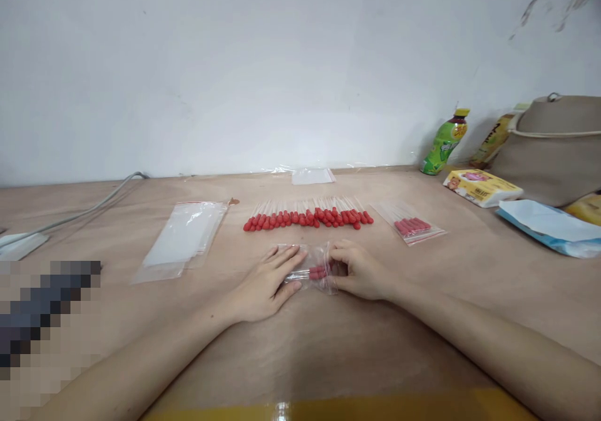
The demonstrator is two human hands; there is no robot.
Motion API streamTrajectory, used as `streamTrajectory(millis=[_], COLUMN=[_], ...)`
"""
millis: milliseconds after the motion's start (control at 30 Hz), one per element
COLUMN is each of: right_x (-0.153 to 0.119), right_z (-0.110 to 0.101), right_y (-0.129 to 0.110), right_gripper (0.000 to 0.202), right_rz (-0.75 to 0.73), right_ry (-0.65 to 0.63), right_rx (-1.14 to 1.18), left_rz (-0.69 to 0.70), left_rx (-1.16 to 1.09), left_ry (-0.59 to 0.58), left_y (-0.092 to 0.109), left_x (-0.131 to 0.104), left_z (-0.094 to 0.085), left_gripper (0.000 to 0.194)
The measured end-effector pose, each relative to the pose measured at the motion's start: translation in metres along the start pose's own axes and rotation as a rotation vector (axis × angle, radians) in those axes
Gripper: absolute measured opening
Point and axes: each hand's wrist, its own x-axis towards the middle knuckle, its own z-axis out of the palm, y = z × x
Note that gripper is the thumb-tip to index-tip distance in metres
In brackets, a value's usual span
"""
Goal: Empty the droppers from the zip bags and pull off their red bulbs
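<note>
A clear plastic zip bag (pixel 305 281) with several red-tipped sticks (pixel 320 272) inside lies on the table before me. My left hand (pixel 267 281) rests flat on its left part, fingers stretched out. At the bag's right end, my right hand (pixel 357 271) has its fingers curled in and pinching the plastic edge. Just beyond the hands stretches a row of loose red-tipped sticks (pixel 307 218), pale ends pointing away. Right of that row lies another zip bag (pixel 407 224) holding several such sticks. Flat bags (pixel 183 239) are stacked to the left.
At the back right stand a green bottle (pixel 446 142) and a grey-brown bag (pixel 554 149). A yellow tissue pack (pixel 482 186) and a blue-white packet (pixel 549 226) lie in front. A cable (pixel 101 203) crosses the left side. A white sheet (pixel 312 176) lies near the wall.
</note>
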Motion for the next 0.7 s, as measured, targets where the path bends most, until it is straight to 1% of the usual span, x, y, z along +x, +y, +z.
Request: streamTrajectory(millis=[67, 133, 200, 267, 367, 433, 533, 633, 700], right_x=[-0.001, -0.003, -0.005, -0.007, -0.011, -0.013, -0.016, -0.016, -0.016], right_z=[0.000, -0.001, -0.004, -0.008, -0.018, -0.027, -0.041, -0.057, -0.070], right_y=[0.000, 0.000, 0.003, 0.008, 0.018, 0.026, 0.035, 0.041, 0.045], right_gripper=[0.011, 0.011, 0.011, 0.016, 0.028, 0.031, 0.032, 0.034, 0.035], right_rz=[0.061, 0.125, 0.187, 0.250, 0.341, 0.370, 0.374, 0.385, 0.392], right_ry=[0.029, 0.025, 0.000, -0.014, 0.001, 0.018, 0.045, 0.069, 0.130], right_rx=[0.022, 0.112, 0.270, 0.442, 0.662, 0.751, 0.765, 0.726, 0.694], left_rz=[0.010, 0.011, 0.008, 0.015, 0.030, 0.014, -0.036, -0.081, -0.103], left_rx=[0.008, 0.019, 0.031, 0.045, 0.081, 0.134, 0.259, 0.371, 0.392], left_ry=[-0.010, -0.026, -0.041, -0.047, -0.050, -0.056, -0.034, 0.030, 0.084], left_y=[0.000, -0.001, -0.002, -0.003, -0.004, -0.001, 0.007, 0.014, 0.013], left_x=[-0.001, -0.001, -0.002, -0.003, -0.008, -0.012, -0.019, -0.020, -0.016], left_z=[0.000, 0.000, 0.000, 0.000, -0.002, -0.005, -0.011, -0.016, -0.017], left_gripper=[0.054, 0.055, 0.054, 0.052, 0.048, 0.046, 0.045, 0.044, 0.040])
